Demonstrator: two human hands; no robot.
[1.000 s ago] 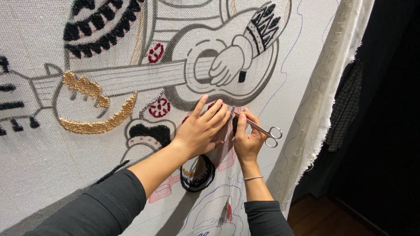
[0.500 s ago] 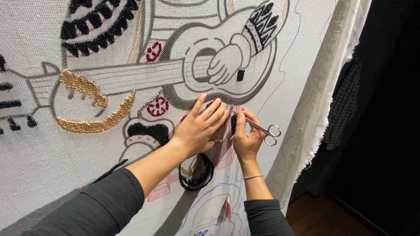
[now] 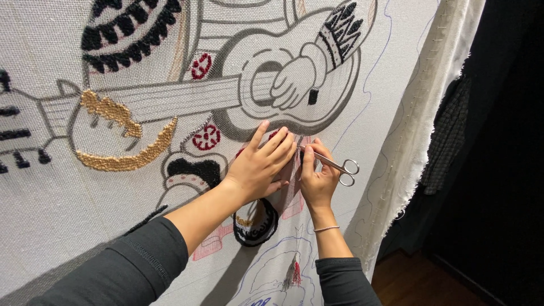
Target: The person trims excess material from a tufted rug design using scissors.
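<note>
Both arms wear dark charcoal long sleeves [image 3: 136, 266] of soft knit, pushed up the forearms, with stitched cuffs. A thin silver bead bracelet [image 3: 326, 229] circles the right wrist.

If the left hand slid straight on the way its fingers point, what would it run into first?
Probably the dark grey outline of the tufted guitar body. The left hand lies flat on the canvas, fingers aimed up and right, with that outline just beyond the fingertips.

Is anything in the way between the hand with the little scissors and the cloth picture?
Nothing visible is. The right hand holds the small silver metal scissors with their tips right at the white tufted cloth with the grey guitar picture. The left hand lies flat on the cloth just beside them, not between.
</note>
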